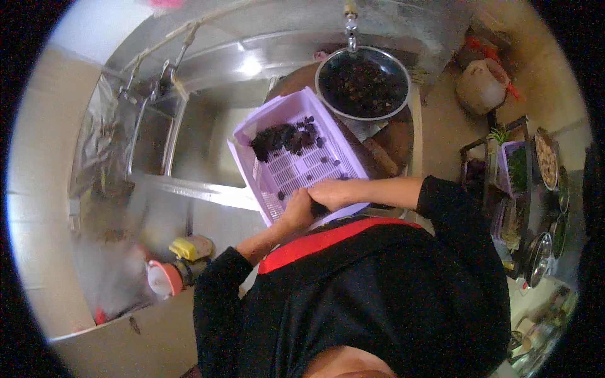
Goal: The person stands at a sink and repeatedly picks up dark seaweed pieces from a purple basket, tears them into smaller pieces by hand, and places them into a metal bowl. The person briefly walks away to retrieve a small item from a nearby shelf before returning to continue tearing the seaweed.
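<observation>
A purple plastic basket (246, 163) with a slotted bottom stands tilted right before me, over the edge of a steel sink. Dark, clumped pieces (283, 139), perhaps wood ear fungus, are heaped at its far end, with a few small bits scattered nearer. My left hand (298, 210) and my right hand (331, 193) meet inside the near end of the basket. Some dark material shows just below and between them; the fingers are mostly hidden, so their hold is unclear. Beyond the basket, a round metal bowl (321, 97) full of similar dark pieces sits under a tap (351, 30).
The steel sink (212, 189) with its basins and taps (165, 75) lies to the left. A round brown board (401, 137) is under the bowl. At lower left are a pink-rimmed container (163, 279) and a yellow item (184, 248). A rack (527, 132) of vegetables stands right.
</observation>
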{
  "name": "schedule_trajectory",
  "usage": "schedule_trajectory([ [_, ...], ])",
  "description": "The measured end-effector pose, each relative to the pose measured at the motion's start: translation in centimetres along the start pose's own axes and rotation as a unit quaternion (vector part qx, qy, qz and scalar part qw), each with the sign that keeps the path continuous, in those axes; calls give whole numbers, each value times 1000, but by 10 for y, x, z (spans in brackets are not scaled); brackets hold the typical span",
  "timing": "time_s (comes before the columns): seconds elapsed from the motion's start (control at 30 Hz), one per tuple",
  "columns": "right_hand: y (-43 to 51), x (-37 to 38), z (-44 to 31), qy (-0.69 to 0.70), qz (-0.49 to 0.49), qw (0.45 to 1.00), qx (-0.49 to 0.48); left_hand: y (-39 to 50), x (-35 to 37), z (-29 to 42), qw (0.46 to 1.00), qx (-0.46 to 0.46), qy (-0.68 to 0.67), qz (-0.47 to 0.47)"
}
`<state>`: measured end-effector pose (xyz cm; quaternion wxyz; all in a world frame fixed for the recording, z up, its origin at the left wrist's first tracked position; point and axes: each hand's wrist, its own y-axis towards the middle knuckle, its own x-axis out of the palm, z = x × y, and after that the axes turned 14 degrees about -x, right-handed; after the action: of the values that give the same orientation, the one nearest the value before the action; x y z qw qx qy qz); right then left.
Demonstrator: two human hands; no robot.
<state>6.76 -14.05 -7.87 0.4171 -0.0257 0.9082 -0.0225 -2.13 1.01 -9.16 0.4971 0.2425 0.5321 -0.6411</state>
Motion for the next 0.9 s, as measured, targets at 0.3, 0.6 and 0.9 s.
schedule_trajectory([
  [0.3, -16, -39, -12, 156, 177, 953, 188, 16, -67, 35, 882, -76, -405, -228],
  [0.6, -125, -152, 51, -47, 474, 851, 221, 121, -129, 162, 869, 147, -468, -70],
  [0.9, -169, -127, 102, 202, 685, 668, 207, 152, -109, 142, 808, 77, -584, 12],
])
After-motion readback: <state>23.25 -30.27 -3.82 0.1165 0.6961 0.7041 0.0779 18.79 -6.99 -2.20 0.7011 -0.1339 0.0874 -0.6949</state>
